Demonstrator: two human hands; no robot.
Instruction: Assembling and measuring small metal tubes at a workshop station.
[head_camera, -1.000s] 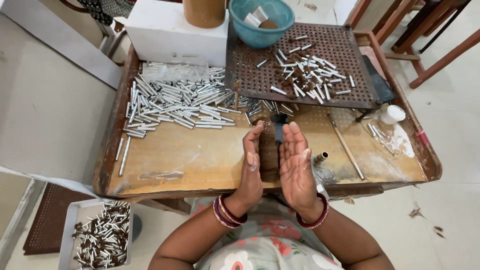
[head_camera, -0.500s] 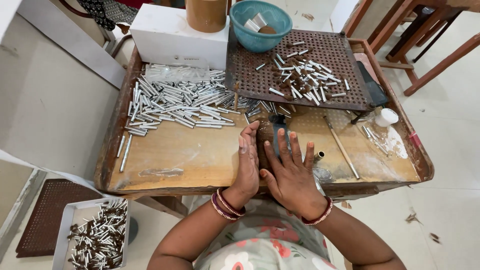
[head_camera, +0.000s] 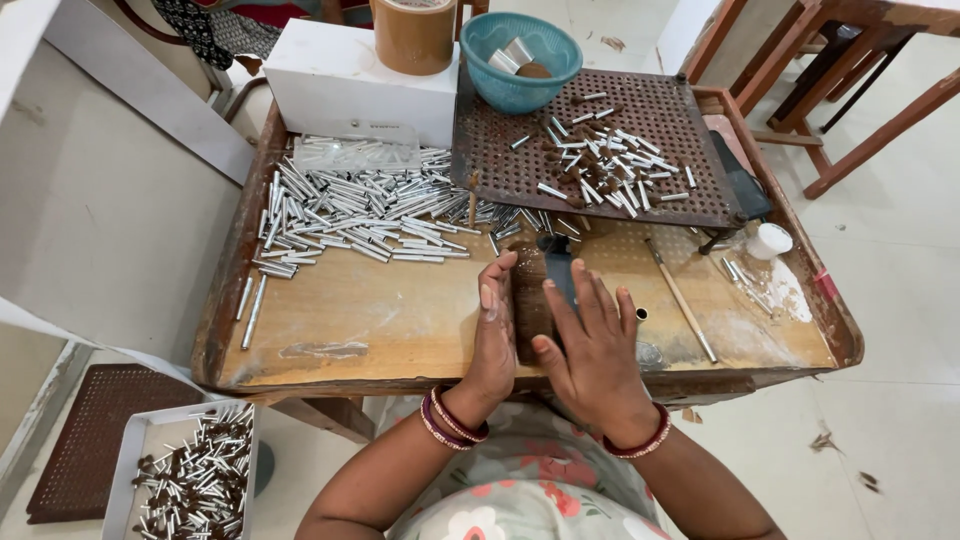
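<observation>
A dark brown upright block-like bundle (head_camera: 529, 300) stands on the wooden tray table (head_camera: 370, 320). My left hand (head_camera: 494, 335) stands on edge, fingers straight, pressed against the bundle's left side. My right hand (head_camera: 594, 350) lies flat with fingers spread, resting against its right side and over a dark flat piece (head_camera: 560, 270). Neither hand's fingers close around the bundle.
A heap of silver tubes (head_camera: 350, 205) covers the tray's back left. A perforated brown board (head_camera: 600, 150) with several tubes, a teal bowl (head_camera: 520, 60), a white box (head_camera: 350, 70), a tape roll (head_camera: 414, 32), a wooden stick (head_camera: 680, 300) and a white cap (head_camera: 769, 240) sit around. A box of tubes (head_camera: 190, 480) stands on the floor.
My right hand has turned from standing on edge beside the bundle to lying flat with fingers spread. The left hand stays pressed at the bundle's left side.
</observation>
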